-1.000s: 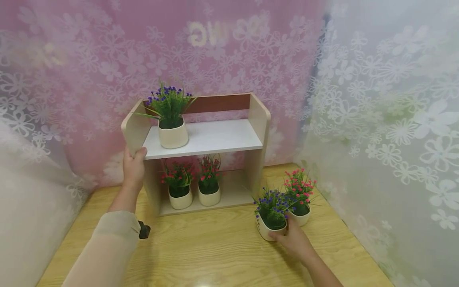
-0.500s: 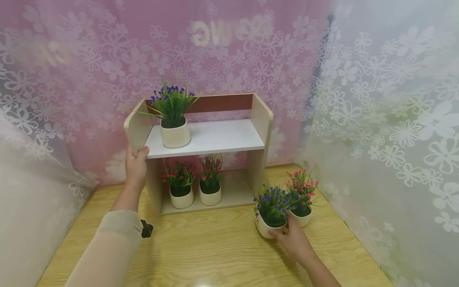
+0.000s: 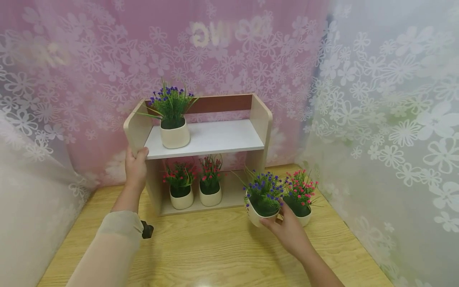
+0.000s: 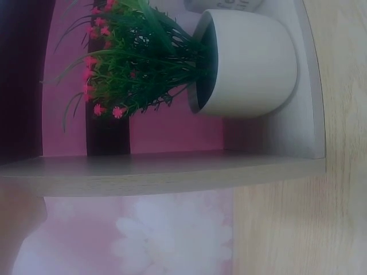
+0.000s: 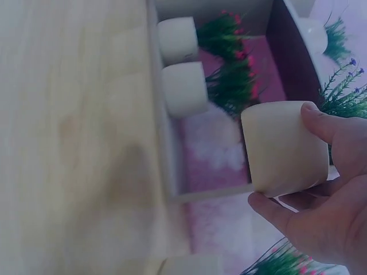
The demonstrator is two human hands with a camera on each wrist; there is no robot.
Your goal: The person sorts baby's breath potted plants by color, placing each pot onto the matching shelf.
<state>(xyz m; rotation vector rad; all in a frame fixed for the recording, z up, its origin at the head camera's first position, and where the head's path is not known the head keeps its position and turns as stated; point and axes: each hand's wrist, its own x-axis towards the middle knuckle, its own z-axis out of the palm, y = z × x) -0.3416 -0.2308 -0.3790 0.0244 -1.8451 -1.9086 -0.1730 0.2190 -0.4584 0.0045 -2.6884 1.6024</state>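
Note:
My right hand [image 3: 291,231] grips the cream pot of a potted plant with purple flowers [image 3: 264,201], fingers along its side. In the right wrist view the thumb and fingers span the pot [image 5: 284,152], held up off the table. My left hand [image 3: 136,166] holds the left side panel of a small two-tier shelf [image 3: 215,135], thumb at the front edge of the white upper board. Another purple-flowered plant [image 3: 174,133] stands on that board, at the left. Two pots of pink-red flowers [image 3: 181,198] sit on the lower tier, left and middle.
A pink-flowered potted plant [image 3: 303,207] stands on the wooden table [image 3: 201,247], just behind and right of my right hand. Floral curtains [image 3: 222,67] hang behind the shelf and along both sides.
My right hand has raised the purple-flowered plant from the table and moved it a little left, toward the shelf. The left hand keeps its grip on the side panel.

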